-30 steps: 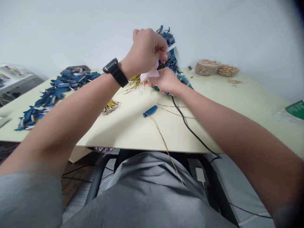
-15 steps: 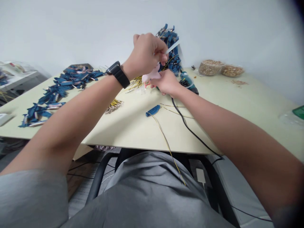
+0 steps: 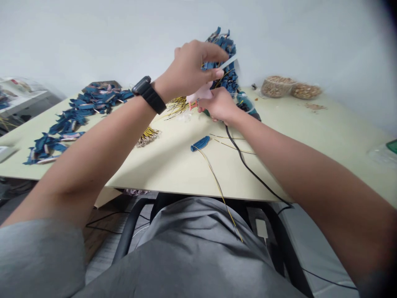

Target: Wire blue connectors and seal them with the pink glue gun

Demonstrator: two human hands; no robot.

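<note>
My right hand [image 3: 218,105] is wrapped round a pink hot glue gun [image 3: 200,92], its front end with orange-red parts pointing to the left. A whitish glue stick [image 3: 229,61] slants up to the right behind the gun. Around the stick my left hand [image 3: 197,66] is open, thumb and forefinger apart; whether the thumb touches the stick I cannot tell. Below the hands a small blue fabric piece [image 3: 201,143] lies on the table with a thin yellow-and-black wire [image 3: 214,176] running from it over the front edge.
Blue fabric pieces [image 3: 74,116] cover the table's left side, and more are heaped [image 3: 221,41] against the wall. Wire bundles [image 3: 149,136] lie at mid-table. A black cord [image 3: 245,163] crosses to the front edge. Two containers of small tan pieces [image 3: 276,87] stand back right.
My left thumb and forefinger have parted from their pinch at the glue stick. My right hand still grips the glue gun in nearly the same place.
</note>
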